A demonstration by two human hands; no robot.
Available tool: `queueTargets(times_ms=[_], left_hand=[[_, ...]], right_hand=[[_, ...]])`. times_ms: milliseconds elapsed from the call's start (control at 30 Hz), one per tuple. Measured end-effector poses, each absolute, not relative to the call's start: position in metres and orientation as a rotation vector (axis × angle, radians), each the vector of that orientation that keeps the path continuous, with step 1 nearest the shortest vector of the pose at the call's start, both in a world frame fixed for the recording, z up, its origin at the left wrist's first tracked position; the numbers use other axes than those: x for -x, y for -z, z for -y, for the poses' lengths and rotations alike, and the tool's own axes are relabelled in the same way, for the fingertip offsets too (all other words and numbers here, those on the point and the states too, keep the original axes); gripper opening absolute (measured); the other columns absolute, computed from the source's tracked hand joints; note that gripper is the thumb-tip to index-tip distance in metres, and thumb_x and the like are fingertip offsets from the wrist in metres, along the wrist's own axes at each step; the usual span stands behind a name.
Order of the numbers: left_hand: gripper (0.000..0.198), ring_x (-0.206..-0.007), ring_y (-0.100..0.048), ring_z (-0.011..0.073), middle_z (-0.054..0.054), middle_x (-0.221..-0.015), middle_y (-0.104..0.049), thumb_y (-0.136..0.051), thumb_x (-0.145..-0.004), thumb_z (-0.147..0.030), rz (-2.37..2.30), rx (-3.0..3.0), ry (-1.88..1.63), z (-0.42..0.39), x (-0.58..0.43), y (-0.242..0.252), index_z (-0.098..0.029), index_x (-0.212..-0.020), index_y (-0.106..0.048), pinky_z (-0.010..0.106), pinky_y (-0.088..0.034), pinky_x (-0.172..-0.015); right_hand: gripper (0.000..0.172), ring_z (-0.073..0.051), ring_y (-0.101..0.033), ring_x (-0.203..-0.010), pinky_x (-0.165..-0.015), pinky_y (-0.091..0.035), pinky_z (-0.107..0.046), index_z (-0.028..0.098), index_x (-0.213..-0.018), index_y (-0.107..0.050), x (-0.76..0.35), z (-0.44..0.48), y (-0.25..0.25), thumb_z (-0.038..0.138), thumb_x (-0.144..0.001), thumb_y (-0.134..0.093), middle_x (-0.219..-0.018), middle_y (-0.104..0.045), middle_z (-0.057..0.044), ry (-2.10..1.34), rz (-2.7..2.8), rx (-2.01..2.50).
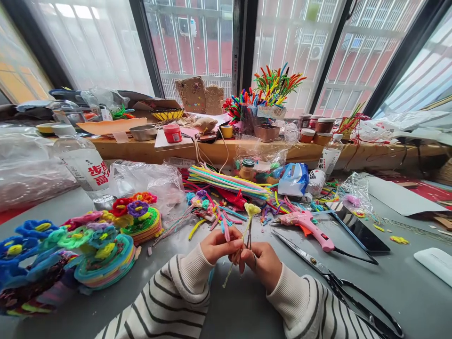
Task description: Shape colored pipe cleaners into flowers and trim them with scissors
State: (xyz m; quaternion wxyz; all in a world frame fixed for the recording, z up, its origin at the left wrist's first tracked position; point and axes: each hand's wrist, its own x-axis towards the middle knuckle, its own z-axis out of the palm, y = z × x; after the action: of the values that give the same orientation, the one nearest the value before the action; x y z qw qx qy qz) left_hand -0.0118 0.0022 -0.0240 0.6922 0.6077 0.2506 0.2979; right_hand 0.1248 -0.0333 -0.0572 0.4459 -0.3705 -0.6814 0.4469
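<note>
Near the front middle of the table, my left hand (219, 246) and my right hand (264, 263) meet, fingers closed. Between them is a small pale yellow pipe-cleaner flower (252, 209), its head upright above the fingers. My left hand pinches its pale stem, whose lower end pokes out below the fingers. A thin dark stem or wire rises from my right hand's fingers toward the flower head; its lower part is hidden. Right of my hands lie a pink glue gun (307, 226) and large scissors (314, 263).
Colourful pipe-cleaner flowers (106, 249) stand at the left. Behind my hands lies a bundle of pipe cleaners (229, 182). A phone (360, 228) and a white case (436, 263) are at the right. Bottles, jars and plastic bags crowd the back, below a wooden ledge (212, 148).
</note>
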Motion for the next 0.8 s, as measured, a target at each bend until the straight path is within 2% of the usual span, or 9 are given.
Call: queueTargets(times_ms=[233,433,800], left_hand=[[0.027,-0.038,-0.045,0.0064,-0.003,-0.042,-0.049,-0.058,-0.061,-0.037,-0.576,-1.313,-0.688,-0.0048,0.0083,0.0306,-0.012,-0.058,-0.047,0.019,-0.031,-0.039],[0.026,-0.041,-0.047,0.0066,-0.002,-0.046,-0.050,-0.058,-0.062,-0.035,-0.600,-1.315,-0.689,-0.0037,0.0101,0.0253,-0.012,-0.060,-0.047,0.019,-0.032,-0.042],[0.026,-0.043,-0.044,0.0059,-0.002,-0.048,-0.049,-0.057,-0.062,-0.036,-0.590,-1.354,-0.676,-0.0022,0.0089,0.0262,-0.012,-0.061,-0.048,0.020,-0.033,-0.044]], right_hand=[[0.055,-0.011,-0.052,-0.049,-0.052,-0.039,-0.020,0.015,-0.038,-0.052,-0.1242,0.0338,0.0545,0.058,-0.070,-0.038,-0.045,-0.053,-0.001,-1.110,1.614,0.963],[0.067,-0.010,-0.047,-0.049,-0.052,-0.036,-0.021,0.014,-0.036,-0.052,-0.1233,0.0342,0.0584,0.063,-0.071,-0.024,-0.049,-0.051,-0.002,-1.103,1.712,0.912],[0.064,-0.011,-0.048,-0.052,-0.053,-0.038,-0.022,0.013,-0.049,-0.053,-0.1238,0.0348,0.0553,0.065,-0.070,-0.023,-0.051,-0.051,-0.003,-1.076,1.742,0.912]])
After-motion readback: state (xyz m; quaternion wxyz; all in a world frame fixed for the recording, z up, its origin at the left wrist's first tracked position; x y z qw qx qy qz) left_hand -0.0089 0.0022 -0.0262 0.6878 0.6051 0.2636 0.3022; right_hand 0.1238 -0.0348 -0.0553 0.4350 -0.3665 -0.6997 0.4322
